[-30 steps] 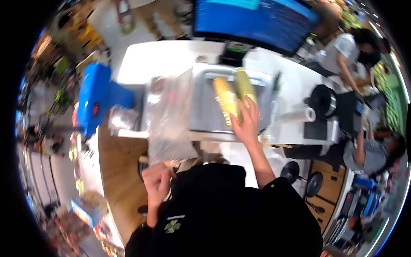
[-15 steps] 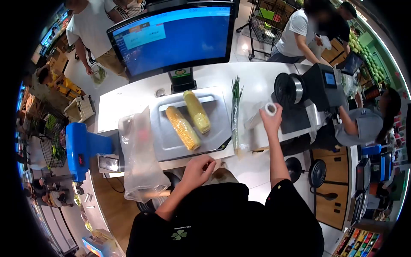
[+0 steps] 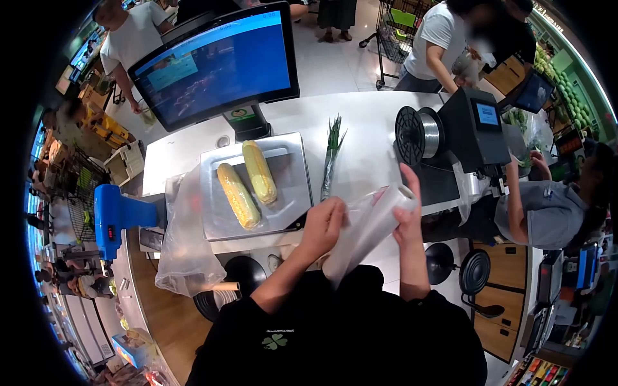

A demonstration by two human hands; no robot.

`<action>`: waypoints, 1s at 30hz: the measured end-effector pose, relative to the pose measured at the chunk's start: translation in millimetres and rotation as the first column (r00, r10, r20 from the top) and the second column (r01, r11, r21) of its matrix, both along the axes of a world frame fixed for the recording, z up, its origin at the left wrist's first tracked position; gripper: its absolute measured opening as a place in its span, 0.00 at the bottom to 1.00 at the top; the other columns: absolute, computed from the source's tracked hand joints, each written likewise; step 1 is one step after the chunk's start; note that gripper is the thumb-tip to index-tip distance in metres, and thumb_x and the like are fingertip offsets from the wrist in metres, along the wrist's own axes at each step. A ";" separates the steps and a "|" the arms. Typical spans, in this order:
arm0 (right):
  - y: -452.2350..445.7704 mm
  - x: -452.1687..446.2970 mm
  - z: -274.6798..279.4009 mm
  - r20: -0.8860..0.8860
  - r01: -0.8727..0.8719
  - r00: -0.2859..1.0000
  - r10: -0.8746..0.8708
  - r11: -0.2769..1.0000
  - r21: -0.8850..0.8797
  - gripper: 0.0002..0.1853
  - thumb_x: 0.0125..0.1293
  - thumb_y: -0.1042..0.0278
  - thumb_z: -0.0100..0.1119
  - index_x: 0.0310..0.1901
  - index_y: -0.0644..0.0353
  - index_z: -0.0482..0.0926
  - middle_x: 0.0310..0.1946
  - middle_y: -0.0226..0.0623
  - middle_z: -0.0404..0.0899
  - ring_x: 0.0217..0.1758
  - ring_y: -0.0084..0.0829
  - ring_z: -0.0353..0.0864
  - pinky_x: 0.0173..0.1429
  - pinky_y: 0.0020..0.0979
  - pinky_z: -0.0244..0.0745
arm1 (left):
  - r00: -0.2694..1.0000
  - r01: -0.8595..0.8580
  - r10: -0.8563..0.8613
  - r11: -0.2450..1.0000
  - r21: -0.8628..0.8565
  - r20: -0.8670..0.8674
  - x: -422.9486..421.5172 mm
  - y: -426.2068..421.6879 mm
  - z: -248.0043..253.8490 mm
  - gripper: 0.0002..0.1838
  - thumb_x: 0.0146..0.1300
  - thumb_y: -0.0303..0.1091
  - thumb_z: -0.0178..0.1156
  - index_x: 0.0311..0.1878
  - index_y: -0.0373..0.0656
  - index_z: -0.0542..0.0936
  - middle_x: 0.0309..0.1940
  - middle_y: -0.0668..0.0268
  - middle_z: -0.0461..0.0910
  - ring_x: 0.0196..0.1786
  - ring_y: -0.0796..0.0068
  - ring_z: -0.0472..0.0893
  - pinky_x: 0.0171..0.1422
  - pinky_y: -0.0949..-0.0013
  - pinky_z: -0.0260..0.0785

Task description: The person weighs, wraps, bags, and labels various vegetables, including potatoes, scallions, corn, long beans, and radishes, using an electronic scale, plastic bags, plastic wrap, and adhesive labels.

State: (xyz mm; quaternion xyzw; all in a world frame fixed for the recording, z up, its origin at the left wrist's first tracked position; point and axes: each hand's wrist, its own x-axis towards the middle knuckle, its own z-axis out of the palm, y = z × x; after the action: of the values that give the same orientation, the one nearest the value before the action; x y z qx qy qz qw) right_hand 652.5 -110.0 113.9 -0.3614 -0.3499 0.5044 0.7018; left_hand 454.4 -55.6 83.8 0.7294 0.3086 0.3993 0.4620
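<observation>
My right hand (image 3: 409, 215) is wrapped round the upper end of a roll of clear plastic bags (image 3: 365, 238), tilted with its lower end near my shirt. My left hand (image 3: 325, 222) is closed at the roll's left side, pinching the film of a plastic bag (image 3: 356, 207); its fingertips are partly hidden. Left of my hands, two wrapped ears of corn, a yellower corn (image 3: 238, 196) and a paler corn (image 3: 259, 172), lie on the metal scale tray (image 3: 293, 183). Beyond my left hand lies a wrapped bunch of green onions (image 3: 332, 154).
A monitor (image 3: 215, 71) stands behind the scale. A large clear bag (image 3: 187, 238) hangs over the counter's left edge, beside a blue device (image 3: 119, 222). On the right stand a label printer (image 3: 476, 132) and a reel (image 3: 418, 135). A co-worker (image 3: 547, 202) is at far right.
My right hand has brought the bag roll closer to my body and tilted it. My left hand has moved right and up to the film. The view has shifted, moving the scale leftward.
</observation>
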 end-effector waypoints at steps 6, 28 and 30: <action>-8.8 -25.3 -101.5 -0.643 -0.346 0.747 0.167 0.924 -0.162 0.46 0.61 0.42 0.69 0.75 0.57 0.61 0.51 0.48 0.82 0.47 0.46 0.86 0.52 0.48 0.86 | 0.908 0.084 0.186 0.797 -0.598 0.376 -15.2 6.7 30.7 0.17 0.82 0.42 0.45 0.36 0.45 0.71 0.21 0.70 0.71 0.17 0.75 0.72 0.22 0.72 0.67; -15.1 -18.0 -35.6 -0.173 -0.606 0.791 0.587 0.790 -0.090 0.46 0.45 0.47 0.74 0.63 0.69 0.70 0.44 0.44 0.82 0.45 0.38 0.85 0.50 0.39 0.82 | 0.923 0.172 -0.132 0.982 0.081 -0.361 -104.9 32.1 87.6 0.48 0.60 0.37 0.74 0.80 0.42 0.58 0.77 0.50 0.60 0.79 0.53 0.62 0.79 0.56 0.57; -14.3 -23.7 -26.7 -0.139 -0.604 0.794 0.592 0.794 -0.069 0.46 0.44 0.48 0.75 0.62 0.70 0.71 0.44 0.45 0.82 0.45 0.39 0.85 0.51 0.39 0.81 | 0.922 0.324 -0.280 0.935 0.141 -0.267 -57.8 30.7 42.6 0.35 0.64 0.40 0.71 0.72 0.42 0.70 0.61 0.52 0.78 0.62 0.60 0.78 0.65 0.62 0.70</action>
State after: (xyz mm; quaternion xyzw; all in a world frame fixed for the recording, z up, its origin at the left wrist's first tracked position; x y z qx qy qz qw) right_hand 628.8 -124.3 87.2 -0.2417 -0.3788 0.7380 0.5035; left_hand 396.6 -24.9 126.5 0.8508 0.2083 0.2574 0.4081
